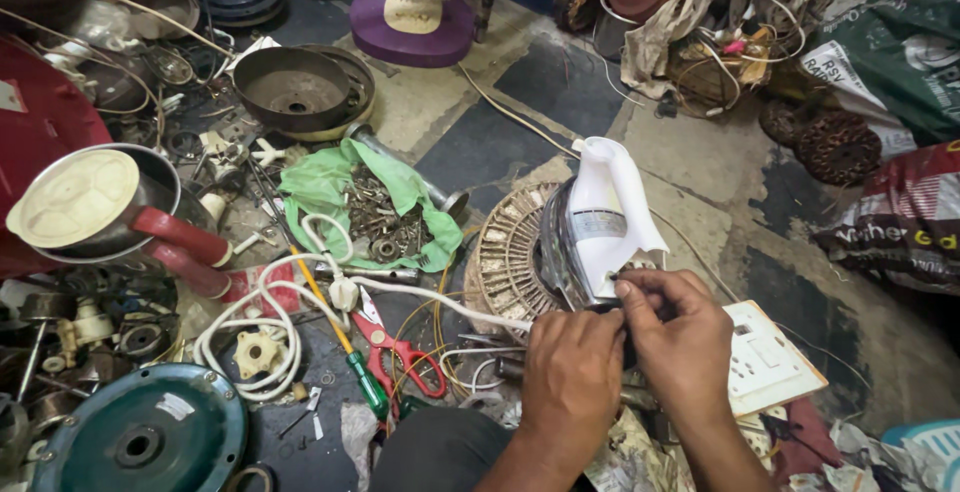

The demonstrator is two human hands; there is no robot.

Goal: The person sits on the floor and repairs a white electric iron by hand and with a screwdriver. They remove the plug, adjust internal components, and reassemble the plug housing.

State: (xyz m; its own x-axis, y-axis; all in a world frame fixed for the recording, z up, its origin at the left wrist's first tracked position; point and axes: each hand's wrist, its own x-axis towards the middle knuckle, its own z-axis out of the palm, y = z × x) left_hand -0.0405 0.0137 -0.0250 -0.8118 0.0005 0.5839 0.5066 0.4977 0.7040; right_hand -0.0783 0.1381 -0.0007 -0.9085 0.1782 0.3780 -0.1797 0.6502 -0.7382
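Both hands, left hand (572,367) and right hand (680,337), pinch the white iron's (600,227) rear where the white cord (440,300) enters; refitting likely needs steady grip.

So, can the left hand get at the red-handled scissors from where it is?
Probably yes. The red-handled scissors lie uncovered on the floor just beside the left hand, with only thin wires across that gap. But both hands are busy at the white clothes iron, so it must let go first.
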